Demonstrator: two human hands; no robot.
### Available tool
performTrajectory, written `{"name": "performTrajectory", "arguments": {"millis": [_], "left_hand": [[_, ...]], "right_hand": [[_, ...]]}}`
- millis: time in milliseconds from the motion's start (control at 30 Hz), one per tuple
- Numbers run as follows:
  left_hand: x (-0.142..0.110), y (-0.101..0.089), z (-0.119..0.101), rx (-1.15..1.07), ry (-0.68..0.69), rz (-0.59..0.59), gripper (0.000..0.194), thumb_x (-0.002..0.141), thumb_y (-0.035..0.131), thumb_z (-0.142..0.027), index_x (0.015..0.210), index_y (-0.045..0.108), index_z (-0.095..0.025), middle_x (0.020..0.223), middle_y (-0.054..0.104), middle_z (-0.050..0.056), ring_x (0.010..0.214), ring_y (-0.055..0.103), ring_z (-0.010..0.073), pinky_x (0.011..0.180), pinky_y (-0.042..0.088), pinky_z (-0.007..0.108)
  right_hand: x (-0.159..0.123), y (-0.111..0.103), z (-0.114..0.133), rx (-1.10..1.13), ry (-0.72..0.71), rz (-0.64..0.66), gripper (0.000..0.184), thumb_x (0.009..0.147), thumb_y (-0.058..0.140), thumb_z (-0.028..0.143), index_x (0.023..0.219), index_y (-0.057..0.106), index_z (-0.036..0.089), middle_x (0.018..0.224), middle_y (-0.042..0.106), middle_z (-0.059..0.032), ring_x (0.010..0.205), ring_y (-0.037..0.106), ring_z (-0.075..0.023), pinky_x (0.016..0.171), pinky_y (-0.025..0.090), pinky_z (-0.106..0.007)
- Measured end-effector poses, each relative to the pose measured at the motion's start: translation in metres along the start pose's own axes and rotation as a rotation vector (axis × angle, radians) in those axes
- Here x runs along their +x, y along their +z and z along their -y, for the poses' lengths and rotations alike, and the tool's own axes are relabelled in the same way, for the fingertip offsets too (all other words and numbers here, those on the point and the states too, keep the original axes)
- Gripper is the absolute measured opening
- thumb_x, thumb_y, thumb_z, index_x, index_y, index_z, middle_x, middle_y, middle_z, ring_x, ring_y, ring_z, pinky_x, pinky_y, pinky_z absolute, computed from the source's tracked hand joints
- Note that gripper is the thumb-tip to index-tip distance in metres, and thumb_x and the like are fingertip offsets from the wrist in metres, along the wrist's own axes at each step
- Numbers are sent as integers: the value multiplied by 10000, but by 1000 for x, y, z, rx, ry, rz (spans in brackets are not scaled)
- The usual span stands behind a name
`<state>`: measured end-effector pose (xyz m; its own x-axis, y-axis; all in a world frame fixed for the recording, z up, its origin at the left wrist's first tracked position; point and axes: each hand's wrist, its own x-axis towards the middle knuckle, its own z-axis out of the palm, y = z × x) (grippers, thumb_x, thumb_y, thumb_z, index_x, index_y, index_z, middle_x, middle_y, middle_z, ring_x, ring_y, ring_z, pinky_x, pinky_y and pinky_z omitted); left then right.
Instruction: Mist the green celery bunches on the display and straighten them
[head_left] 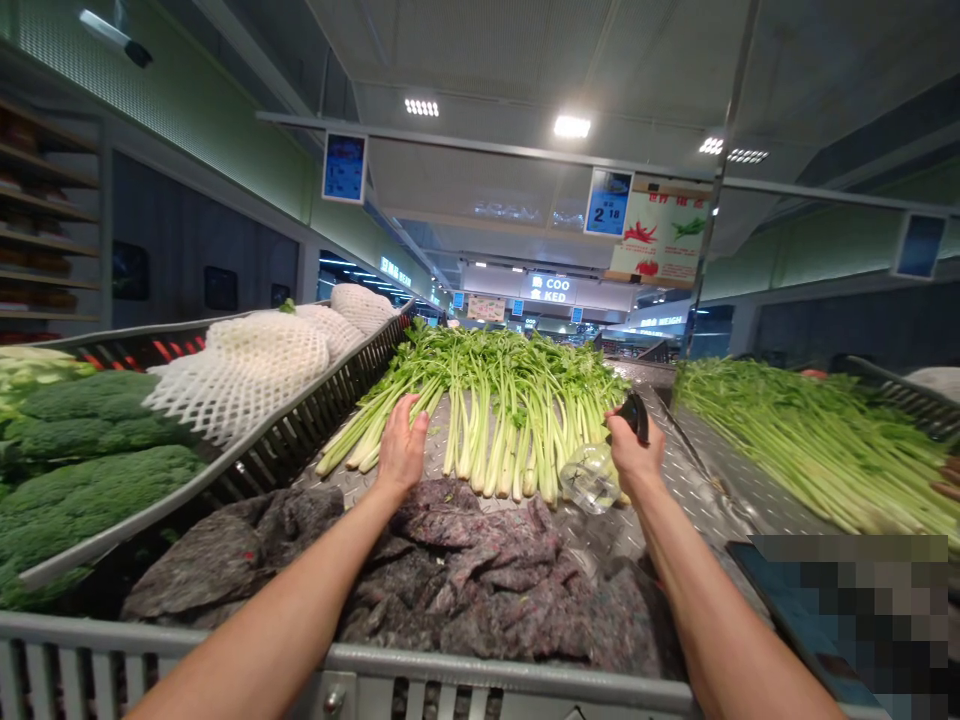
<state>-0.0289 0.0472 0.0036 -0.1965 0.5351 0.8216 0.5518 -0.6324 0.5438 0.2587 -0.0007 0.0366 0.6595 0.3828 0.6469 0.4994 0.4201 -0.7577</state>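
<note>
Celery bunches (pixel 495 410) are lying in a long heap on the perforated metal display tray (pixel 679 480), pale stalk ends pointing toward us and leafy tops running away toward the back of the shop. We are reaching over the tray's front rail (pixel 480 665) with both bare arms. Our left hand (pixel 401 445) is resting palm down with its fingers spread and flat, the fingertips touching the stalk ends at the left side of the heap; it is gripping nothing. Our right hand (pixel 636 445) is curling closed around the dark head of a clear spray bottle (pixel 592 475), whose round transparent body is hanging just below and to the left of the hand, right beside the stalk ends at the heap's right side. Between our forearms, a rumpled grey-purple felt cloth (pixel 465 565) is covering the near part of the tray and is touching the closest stalks.

We are seeing broccoli (pixel 82 470) piled in the neighbouring tray on the left, with white foam-net wrapped produce (pixel 255 365) behind it. On the right, across a metal divider, another bed of long green stalks (pixel 817 440) is lying slantwise. Overhead, blue price signs (pixel 607 203) and a chili poster (pixel 660 235) are hanging from a ceiling rail.
</note>
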Motion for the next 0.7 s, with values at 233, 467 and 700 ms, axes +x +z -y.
{"name": "performTrajectory", "arguments": {"millis": [233, 467, 700], "left_hand": [[-1, 0, 0, -2, 1, -3, 470, 810, 251, -425, 1146, 416, -140, 1217, 443, 121, 1166, 374, 218, 991, 274, 412], [0, 0, 1, 14, -3, 5, 497, 810, 243, -430, 1150, 416, -111, 1220, 440, 136, 1164, 374, 222, 996, 270, 404], [0, 0, -2, 15, 17, 8, 499, 812, 239, -430, 1147, 416, -104, 1217, 444, 140, 1162, 376, 222, 991, 277, 408]], "right_hand": [[-4, 1, 3, 36, 19, -6, 313, 585, 540, 376, 800, 617, 162, 632, 562, 3, 550, 483, -134, 499, 375, -236], [9, -3, -10, -2, 68, -69, 378, 556, 538, 372, 864, 613, 167, 680, 576, -5, 594, 496, -152, 535, 382, -255], [14, -13, -21, -42, 35, -33, 357, 552, 540, 383, 812, 619, 152, 621, 558, 4, 563, 481, -144, 513, 366, -248]]}}
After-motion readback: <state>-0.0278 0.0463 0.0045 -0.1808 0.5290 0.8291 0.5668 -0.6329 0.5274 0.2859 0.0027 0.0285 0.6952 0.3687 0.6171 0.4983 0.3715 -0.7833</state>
